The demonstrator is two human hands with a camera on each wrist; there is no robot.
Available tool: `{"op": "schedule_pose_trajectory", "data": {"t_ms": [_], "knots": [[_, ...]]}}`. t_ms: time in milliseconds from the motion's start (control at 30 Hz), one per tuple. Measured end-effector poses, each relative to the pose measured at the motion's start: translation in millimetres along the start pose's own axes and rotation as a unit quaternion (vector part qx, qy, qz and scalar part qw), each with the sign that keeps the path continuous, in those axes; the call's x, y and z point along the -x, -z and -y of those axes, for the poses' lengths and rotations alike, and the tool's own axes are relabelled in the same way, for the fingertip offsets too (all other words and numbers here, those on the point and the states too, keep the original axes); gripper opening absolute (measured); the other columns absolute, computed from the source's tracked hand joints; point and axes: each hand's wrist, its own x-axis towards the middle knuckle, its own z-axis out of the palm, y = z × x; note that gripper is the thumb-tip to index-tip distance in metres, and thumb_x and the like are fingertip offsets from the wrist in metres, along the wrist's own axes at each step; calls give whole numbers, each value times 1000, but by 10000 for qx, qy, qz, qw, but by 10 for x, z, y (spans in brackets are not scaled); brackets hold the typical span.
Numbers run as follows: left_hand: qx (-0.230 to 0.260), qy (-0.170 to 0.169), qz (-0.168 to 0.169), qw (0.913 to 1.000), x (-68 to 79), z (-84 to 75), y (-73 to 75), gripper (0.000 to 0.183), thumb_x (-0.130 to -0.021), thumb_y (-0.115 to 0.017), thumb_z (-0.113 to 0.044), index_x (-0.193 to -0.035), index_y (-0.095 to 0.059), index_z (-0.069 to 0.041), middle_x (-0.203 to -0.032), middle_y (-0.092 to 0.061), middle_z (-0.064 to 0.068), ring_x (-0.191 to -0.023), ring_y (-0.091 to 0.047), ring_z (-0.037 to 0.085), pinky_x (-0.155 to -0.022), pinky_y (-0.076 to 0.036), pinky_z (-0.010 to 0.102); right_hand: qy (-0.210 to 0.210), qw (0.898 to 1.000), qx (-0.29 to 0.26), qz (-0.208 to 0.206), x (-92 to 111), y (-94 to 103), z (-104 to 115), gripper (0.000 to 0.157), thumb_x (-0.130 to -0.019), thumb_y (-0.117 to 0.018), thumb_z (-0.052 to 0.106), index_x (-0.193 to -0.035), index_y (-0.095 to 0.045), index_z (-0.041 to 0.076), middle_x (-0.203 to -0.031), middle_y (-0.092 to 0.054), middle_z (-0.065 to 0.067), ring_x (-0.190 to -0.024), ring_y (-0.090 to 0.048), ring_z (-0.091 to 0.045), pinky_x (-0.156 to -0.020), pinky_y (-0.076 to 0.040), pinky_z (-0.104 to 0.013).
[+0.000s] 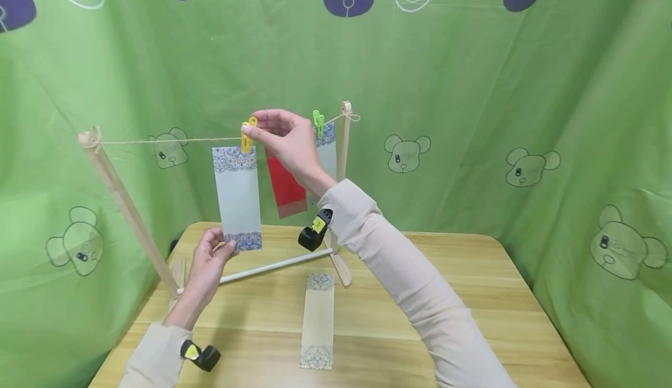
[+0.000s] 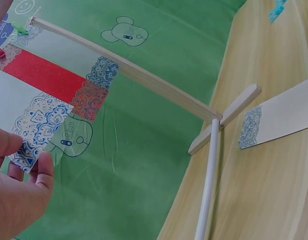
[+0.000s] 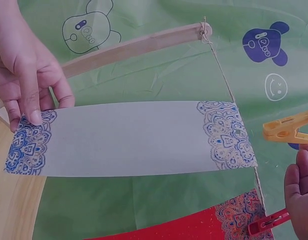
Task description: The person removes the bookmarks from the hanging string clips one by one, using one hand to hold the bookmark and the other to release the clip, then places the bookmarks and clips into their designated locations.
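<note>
A pale paper strip (image 1: 237,198) with blue lace-patterned ends hangs upright at the string (image 1: 168,140). My left hand (image 1: 207,262) pinches its lower left corner between thumb and fingers. Up at the strip's top edge, my right hand (image 1: 291,143) holds a yellow clothespin (image 1: 247,137) between thumb and fingers. In the right wrist view the yellow clothespin (image 3: 288,129) appears just off the strip's patterned end, its jaws pointing at it. A red strip (image 1: 287,186) hangs farther along, with a red clothespin (image 3: 267,222) on its top end.
Wooden posts (image 1: 126,207) carry the string, joined low by a white rod (image 1: 275,264). Beside the right post (image 1: 344,143), a green clothespin (image 1: 318,124) holds another pale strip (image 1: 328,154). A cream strip (image 1: 317,321) lies on the table (image 1: 420,294). Teal clothespins (image 2: 276,12) lie farther off.
</note>
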Motion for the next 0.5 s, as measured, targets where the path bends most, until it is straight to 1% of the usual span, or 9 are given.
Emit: {"op": "schedule_pose_trajectory", "data": {"t_ms": [133, 233, 333, 500], "knots": [[-2, 18, 24, 10000, 13, -6, -8, 23, -95, -47, 10, -116, -42, 5, -105, -52, 5, -94, -58, 11, -89, -52, 25, -61, 9999, -139, -24, 22, 20, 11, 29, -80, -81, 13, -107, -70, 6, -95, -70, -4, -88, -65, -17, -71, -57, -28], [21, 36, 14, 10000, 20, -13, -10, 22, -95, -47, 9, -116, -43, 4, -105, -52, 5, -93, -58, 11, -88, -52, 24, -89, 9997, -227, -38, 35, 33, 25, 29, -80, -81, 12, -106, -70, 6, -96, -70, -5, -89, -66, -18, -75, -58, -32], [39, 14, 15, 10000, 26, -16, -8, 22, -95, -48, 9, -115, -43, 3, -105, -52, 4, -92, -57, 11, -88, -53, 24, -94, 9994, -337, -50, 52, 50, 34, 29, -80, -81, 11, -105, -70, 5, -95, -70, -6, -89, -66, -20, -76, -59, -36], [82, -12, 6, 10000, 44, -22, 1, 22, -94, -47, 10, -114, -44, 3, -103, -53, 3, -91, -57, 11, -87, -53, 24, -89, 9988, -471, -65, 76, 85, 25, 28, -80, -81, 11, -105, -70, 4, -95, -70, -7, -89, -66, -22, -75, -59, -35]]}}
